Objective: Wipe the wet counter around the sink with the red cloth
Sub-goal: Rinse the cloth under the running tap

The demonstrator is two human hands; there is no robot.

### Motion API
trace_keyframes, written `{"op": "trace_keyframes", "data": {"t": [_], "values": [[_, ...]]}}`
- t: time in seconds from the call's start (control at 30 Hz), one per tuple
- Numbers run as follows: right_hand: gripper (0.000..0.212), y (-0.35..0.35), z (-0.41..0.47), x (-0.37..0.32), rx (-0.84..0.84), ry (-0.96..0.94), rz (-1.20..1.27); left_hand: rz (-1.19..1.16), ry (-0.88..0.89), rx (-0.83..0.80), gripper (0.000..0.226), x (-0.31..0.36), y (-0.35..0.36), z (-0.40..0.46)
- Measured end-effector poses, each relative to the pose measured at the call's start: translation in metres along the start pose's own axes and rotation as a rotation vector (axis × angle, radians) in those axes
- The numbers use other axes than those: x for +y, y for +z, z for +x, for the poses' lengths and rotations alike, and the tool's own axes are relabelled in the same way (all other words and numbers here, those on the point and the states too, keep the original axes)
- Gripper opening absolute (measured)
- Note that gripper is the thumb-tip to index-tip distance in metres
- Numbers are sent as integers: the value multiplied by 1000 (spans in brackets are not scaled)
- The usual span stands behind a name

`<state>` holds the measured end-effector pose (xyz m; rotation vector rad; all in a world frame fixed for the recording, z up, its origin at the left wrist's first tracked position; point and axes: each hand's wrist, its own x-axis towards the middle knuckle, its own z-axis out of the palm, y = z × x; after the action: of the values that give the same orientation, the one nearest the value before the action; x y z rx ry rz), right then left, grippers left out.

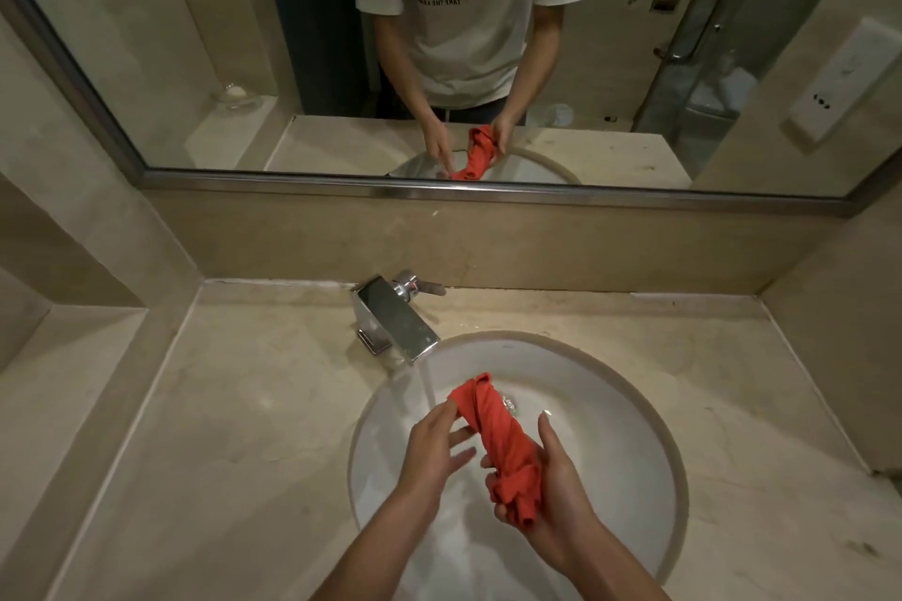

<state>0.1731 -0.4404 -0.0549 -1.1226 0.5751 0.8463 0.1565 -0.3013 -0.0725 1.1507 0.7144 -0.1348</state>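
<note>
The red cloth [498, 439] is twisted into a tight roll above the white round sink [629, 469]. My right hand [551, 498] grips its lower, bunched end. My left hand [434, 449] pinches the cloth's upper part between thumb and forefinger, the other fingers spread loosely. Water runs from the chrome faucet [395, 322] into the basin just left of the cloth. The beige stone counter [234, 405] surrounds the sink, with wet patches near the faucet.
A large mirror [439, 39] on the back wall reflects a person in a white T-shirt and the cloth. A raised ledge [53, 356] borders the counter on the left, and a wall [839, 347] closes it on the right.
</note>
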Motion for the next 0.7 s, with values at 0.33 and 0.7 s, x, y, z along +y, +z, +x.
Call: {"op": "trace_keyframes", "data": {"t": [0.33, 0.7], "values": [[60, 42, 54, 12, 57, -159, -324, 25, 66, 13, 26, 19, -42, 44], [69, 43, 86, 11, 77, -193, -313, 78, 90, 10, 27, 10, -53, 75]]}}
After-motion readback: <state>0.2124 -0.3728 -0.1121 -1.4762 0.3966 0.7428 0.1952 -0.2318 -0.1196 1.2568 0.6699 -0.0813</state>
